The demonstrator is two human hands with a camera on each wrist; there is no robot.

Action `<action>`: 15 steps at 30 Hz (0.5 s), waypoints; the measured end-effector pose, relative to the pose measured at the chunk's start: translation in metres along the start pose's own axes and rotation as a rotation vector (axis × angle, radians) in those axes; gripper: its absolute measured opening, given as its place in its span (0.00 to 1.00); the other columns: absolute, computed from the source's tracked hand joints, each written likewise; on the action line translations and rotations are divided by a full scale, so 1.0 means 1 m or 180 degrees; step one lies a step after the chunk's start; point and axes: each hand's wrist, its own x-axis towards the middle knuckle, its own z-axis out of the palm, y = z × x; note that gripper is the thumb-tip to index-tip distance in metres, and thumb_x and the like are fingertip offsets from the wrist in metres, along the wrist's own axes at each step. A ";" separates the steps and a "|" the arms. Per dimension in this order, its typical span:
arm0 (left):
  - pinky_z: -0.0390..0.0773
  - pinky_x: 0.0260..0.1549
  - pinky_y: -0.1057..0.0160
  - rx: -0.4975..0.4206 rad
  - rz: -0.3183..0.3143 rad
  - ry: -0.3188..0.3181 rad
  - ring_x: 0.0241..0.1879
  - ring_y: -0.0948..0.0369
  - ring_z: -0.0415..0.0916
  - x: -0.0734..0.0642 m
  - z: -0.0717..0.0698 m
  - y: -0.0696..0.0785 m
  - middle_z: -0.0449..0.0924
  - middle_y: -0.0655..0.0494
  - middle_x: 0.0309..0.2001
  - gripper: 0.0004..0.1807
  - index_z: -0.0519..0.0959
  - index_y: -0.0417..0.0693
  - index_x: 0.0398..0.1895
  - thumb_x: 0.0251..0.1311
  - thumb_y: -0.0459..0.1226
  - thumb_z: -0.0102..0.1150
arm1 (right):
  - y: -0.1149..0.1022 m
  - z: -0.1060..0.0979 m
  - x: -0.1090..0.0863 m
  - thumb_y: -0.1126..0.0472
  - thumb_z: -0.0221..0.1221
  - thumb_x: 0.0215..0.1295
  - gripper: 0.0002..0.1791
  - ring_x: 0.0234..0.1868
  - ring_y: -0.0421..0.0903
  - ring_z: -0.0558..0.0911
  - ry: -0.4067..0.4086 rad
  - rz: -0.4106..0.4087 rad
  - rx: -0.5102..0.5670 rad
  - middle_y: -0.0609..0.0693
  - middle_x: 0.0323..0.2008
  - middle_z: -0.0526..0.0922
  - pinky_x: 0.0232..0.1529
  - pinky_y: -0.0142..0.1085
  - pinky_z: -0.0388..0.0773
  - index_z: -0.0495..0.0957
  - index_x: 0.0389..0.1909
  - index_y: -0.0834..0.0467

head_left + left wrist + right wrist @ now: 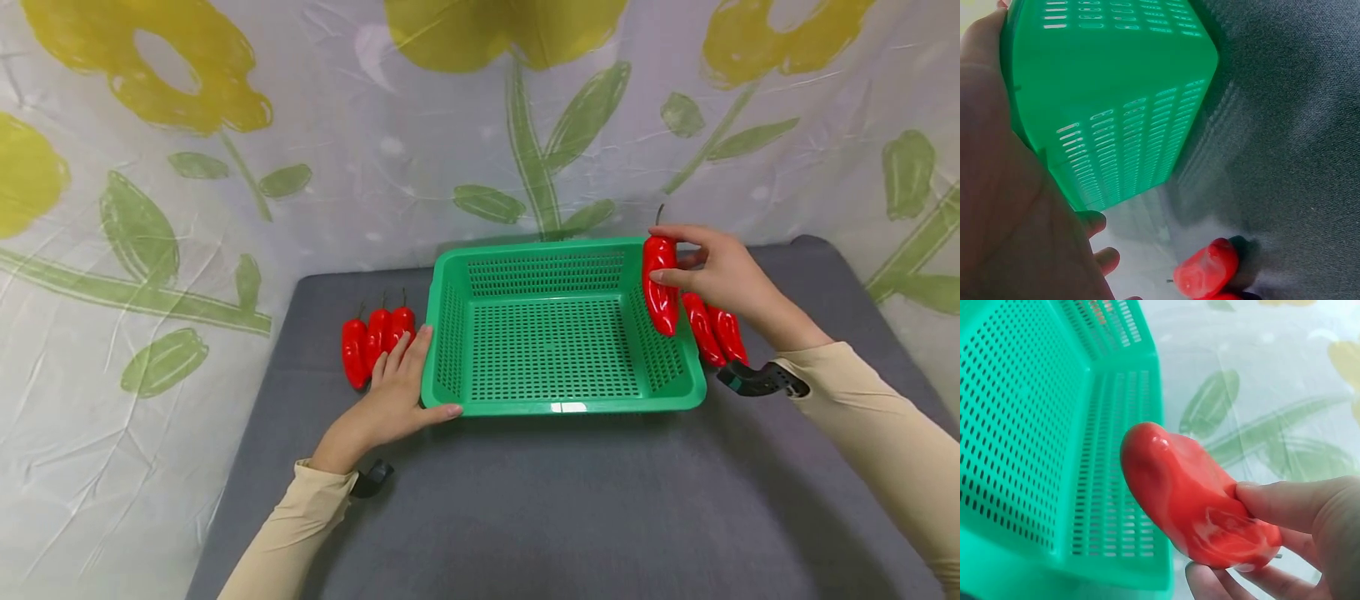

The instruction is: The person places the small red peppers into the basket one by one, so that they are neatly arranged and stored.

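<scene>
My right hand (723,271) pinches a shiny red chili pepper (660,287) between thumb and fingers over the right wall of a green plastic basket (562,408). The pepper's stem points up and its blunt tip down. In the right wrist view, the pepper (1179,494) is seen tip-first, beside the basket wall (1116,487). At the basket's front left corner rests my left hand (393,396), fairly straight fingers along the left side and thumb on the front rim. No peppers show on the basket's perforated floor.
Three red peppers (377,337) lie left of the basket, close to my left fingertips. Two more peppers (712,329) lie to its right, partly under my right hand. Grey cloth (525,500) covers the table; a flower-printed sheet (337,167) hangs behind.
</scene>
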 end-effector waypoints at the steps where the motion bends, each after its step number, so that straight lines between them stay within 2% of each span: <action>1: 0.38 0.73 0.33 0.0001 -0.0015 -0.0011 0.79 0.45 0.32 0.000 0.000 0.000 0.36 0.54 0.81 0.67 0.30 0.56 0.80 0.51 0.63 0.65 | -0.002 0.002 0.000 0.49 0.64 0.65 0.36 0.59 0.59 0.79 -0.0019 -0.0001 0.0004 0.57 0.66 0.72 0.37 0.36 0.79 0.65 0.72 0.44; 9: 0.37 0.73 0.32 0.0023 0.0007 -0.0003 0.79 0.45 0.32 0.000 0.001 -0.003 0.36 0.53 0.81 0.67 0.29 0.56 0.80 0.50 0.63 0.65 | -0.012 0.016 0.004 0.50 0.64 0.65 0.35 0.51 0.55 0.81 -0.0108 -0.0136 -0.0027 0.55 0.66 0.72 0.38 0.38 0.77 0.65 0.72 0.44; 15: 0.37 0.73 0.32 -0.0005 0.0040 0.0017 0.79 0.44 0.32 0.000 0.000 -0.001 0.36 0.53 0.81 0.67 0.30 0.56 0.80 0.50 0.63 0.66 | -0.022 0.025 0.011 0.52 0.63 0.66 0.35 0.53 0.56 0.80 -0.0226 -0.0070 0.0010 0.54 0.69 0.70 0.42 0.43 0.80 0.64 0.73 0.44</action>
